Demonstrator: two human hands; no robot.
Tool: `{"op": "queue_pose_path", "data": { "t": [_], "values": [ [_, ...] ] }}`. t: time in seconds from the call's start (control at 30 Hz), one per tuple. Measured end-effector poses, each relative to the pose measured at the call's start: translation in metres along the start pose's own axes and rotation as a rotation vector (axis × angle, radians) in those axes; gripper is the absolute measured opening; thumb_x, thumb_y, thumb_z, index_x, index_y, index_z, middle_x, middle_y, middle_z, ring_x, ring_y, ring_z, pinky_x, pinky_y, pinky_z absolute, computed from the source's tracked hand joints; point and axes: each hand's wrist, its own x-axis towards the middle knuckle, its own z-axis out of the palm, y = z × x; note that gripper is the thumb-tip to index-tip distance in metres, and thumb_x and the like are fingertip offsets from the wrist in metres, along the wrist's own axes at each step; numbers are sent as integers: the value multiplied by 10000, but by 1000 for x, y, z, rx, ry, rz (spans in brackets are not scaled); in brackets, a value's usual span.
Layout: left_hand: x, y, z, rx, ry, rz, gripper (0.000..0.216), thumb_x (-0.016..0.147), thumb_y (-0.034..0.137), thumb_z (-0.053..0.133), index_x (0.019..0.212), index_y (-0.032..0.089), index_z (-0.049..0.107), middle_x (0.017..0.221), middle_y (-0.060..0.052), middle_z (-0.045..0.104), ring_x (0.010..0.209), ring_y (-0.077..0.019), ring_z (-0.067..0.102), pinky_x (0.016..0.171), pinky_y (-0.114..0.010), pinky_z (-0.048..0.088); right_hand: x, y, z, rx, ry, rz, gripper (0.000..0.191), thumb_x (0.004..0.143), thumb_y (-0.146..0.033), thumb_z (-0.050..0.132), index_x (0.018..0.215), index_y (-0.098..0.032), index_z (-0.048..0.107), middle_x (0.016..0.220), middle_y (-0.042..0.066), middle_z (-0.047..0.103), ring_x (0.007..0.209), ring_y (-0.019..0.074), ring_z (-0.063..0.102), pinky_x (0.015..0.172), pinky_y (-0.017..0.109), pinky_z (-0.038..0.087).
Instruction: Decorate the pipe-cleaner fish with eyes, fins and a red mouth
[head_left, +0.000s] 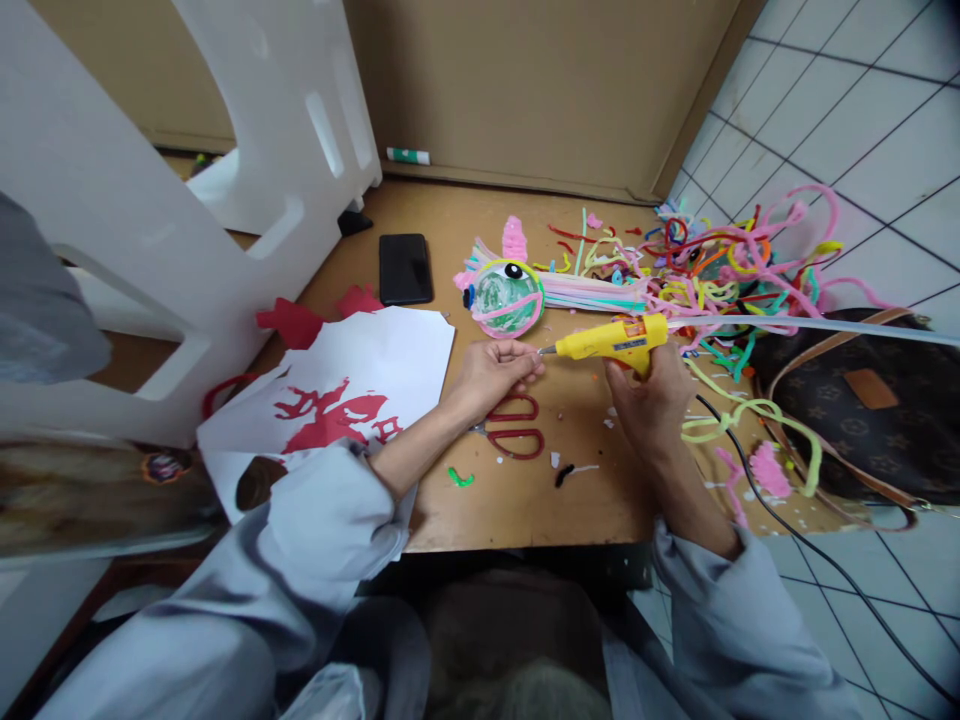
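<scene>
My right hand (651, 392) is wrapped round the grip of a yellow glue gun (611, 340), whose nozzle points left. My left hand (491, 372) is closed in a pinch right at the nozzle tip, holding something too small to make out. Just beyond both hands lies a round craft piece (506, 298) of clear green plastic edged in pink and yellow pipe cleaners, with a black-and-white eye and a pink tuft. Red-handled scissors (517, 428) lie under my left wrist on the brown board (525, 500).
A tangled heap of coloured pipe cleaners (720, 270) lies at the right. A black phone (405, 268) lies far left of the craft piece. White paper with red cut-outs (337, 400) sits at the left. A brown handbag (855, 400) rests on the tiled floor. White plastic furniture (150, 200) stands at the left.
</scene>
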Motion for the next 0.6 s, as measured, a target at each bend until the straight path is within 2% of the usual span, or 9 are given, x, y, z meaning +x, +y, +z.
{"op": "queue_pose_path", "data": {
  "t": [0.3, 0.6],
  "values": [
    [0, 2, 0, -31, 26, -12, 150, 683, 246, 775, 713, 117, 706, 678, -32, 725, 529, -52, 568, 485, -164, 436, 1, 0, -3, 49, 45, -6, 164, 827, -352, 590, 882, -220, 510, 790, 54, 604, 742, 232, 593, 664, 336, 447],
    [1, -1, 0, -21, 19, -9, 215, 673, 310, 807, 726, 124, 713, 688, -33, 731, 533, -55, 569, 493, -170, 443, 0, 0, -1, 61, 36, -13, 165, 819, -361, 586, 861, -229, 497, 780, 42, 585, 724, 228, 573, 648, 333, 431]
  ]
}}
